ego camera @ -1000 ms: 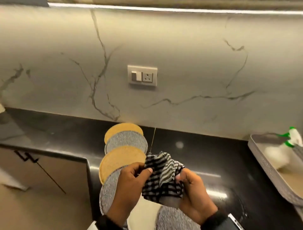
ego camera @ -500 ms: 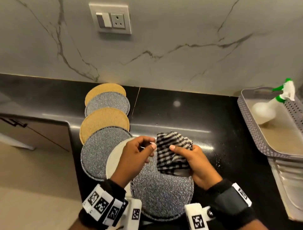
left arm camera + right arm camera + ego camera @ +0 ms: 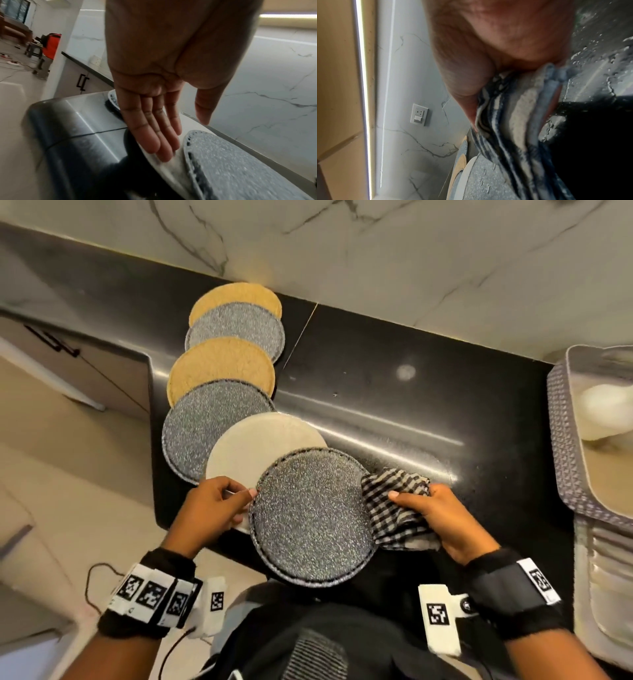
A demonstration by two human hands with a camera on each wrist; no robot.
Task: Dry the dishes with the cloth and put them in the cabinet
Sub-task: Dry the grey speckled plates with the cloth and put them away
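Note:
Several round dishes lie overlapping in a row on the black counter: tan, speckled grey and white. The nearest speckled grey dish overhangs the front edge and partly covers a white dish. My left hand is at that grey dish's left rim. In the left wrist view its fingers lie nearly straight on the white dish, beside the grey dish. My right hand grips the bunched black-and-white striped cloth at the grey dish's right rim. The cloth hides the right fingers.
A grey basket holding a white spray bottle stands at the counter's right end. A lower cabinet with black handles is at the left. Water drops lie on the counter near the cloth. A marble wall backs the counter.
The view has tilted down. My left hand has let go of the cloth and moved to the grey dish's left rim. My right hand has carried the cloth to the dish's right side.

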